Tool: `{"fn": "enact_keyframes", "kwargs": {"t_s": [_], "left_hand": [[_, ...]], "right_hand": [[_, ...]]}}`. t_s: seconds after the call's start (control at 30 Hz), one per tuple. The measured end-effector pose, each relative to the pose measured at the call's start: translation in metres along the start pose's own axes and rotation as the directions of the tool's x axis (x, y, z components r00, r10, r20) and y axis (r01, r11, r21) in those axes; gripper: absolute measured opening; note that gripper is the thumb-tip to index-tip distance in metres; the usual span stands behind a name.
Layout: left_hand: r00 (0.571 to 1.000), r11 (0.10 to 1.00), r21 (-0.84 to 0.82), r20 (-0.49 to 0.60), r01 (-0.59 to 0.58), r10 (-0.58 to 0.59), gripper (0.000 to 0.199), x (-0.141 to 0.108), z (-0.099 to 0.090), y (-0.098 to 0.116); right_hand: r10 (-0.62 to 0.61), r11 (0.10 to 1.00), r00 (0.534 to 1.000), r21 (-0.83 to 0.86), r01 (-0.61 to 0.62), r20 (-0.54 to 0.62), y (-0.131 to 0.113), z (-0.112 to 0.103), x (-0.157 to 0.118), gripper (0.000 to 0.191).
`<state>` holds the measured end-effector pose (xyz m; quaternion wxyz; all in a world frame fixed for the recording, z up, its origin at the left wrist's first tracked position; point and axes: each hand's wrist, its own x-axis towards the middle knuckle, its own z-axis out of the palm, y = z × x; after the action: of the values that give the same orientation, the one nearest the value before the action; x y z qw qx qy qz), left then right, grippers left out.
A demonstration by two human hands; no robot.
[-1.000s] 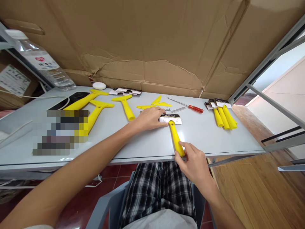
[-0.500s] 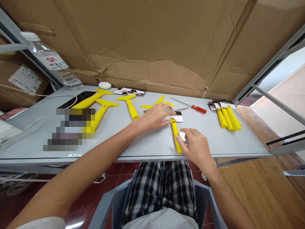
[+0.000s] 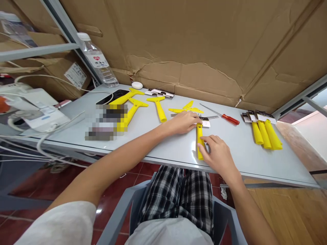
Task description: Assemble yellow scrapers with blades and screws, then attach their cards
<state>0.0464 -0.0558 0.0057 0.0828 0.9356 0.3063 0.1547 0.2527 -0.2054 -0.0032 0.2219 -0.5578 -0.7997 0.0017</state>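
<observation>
A yellow scraper point(image 3: 200, 149) lies near the table's front edge, its hollow handle toward me and a black-and-white card point(image 3: 205, 124) over its far end. My left hand point(image 3: 186, 121) reaches across to the card, its fingers curled down on it and hiding part of it. Thumb and forefinger of my right hand point(image 3: 216, 149) are closed on the handle. Just beyond my left hand are flat yellow plastic pieces point(image 3: 187, 108) and thin metal strips point(image 3: 212, 117), partly covered.
A red-handled screwdriver point(image 3: 230, 119) lies behind my right hand. Carded yellow scrapers point(image 3: 270, 136) sit at the right. Yellow T-shaped handles point(image 3: 160, 110), stacked cards point(image 3: 160, 93), a phone point(image 3: 112, 97) and a white oval object point(image 3: 137, 85) are leftward. A water bottle point(image 3: 100, 66) stands behind.
The view has swung left, so the table appears farther right. My right thumb and forefinger have closed on the handle, which now lies straighter toward me. My left hand stays at the card.
</observation>
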Motion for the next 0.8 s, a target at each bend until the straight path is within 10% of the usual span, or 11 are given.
{"fn": "enact_keyframes", "kwargs": {"t_s": [0.27,0.47,0.8], "left_hand": [[0.995,0.998,-0.042,-0.087,0.052,-0.055,0.052,-0.043,-0.029,0.028],[0.95,0.959,-0.026,-0.129,0.283,-0.284,0.059,-0.099,0.006,0.054],[0.873,0.861,0.144,-0.086,0.488,-0.48,0.063,-0.098,0.027,0.072]], "right_hand": [[0.027,0.999,0.998,0.023,-0.026,-0.053,0.03,-0.009,-0.003,0.046],[0.086,0.994,0.996,-0.073,-0.083,0.026,0.059,0.004,-0.01,0.066],[0.223,0.958,0.928,-0.244,-0.151,0.3,0.044,0.004,-0.009,0.082]]}}
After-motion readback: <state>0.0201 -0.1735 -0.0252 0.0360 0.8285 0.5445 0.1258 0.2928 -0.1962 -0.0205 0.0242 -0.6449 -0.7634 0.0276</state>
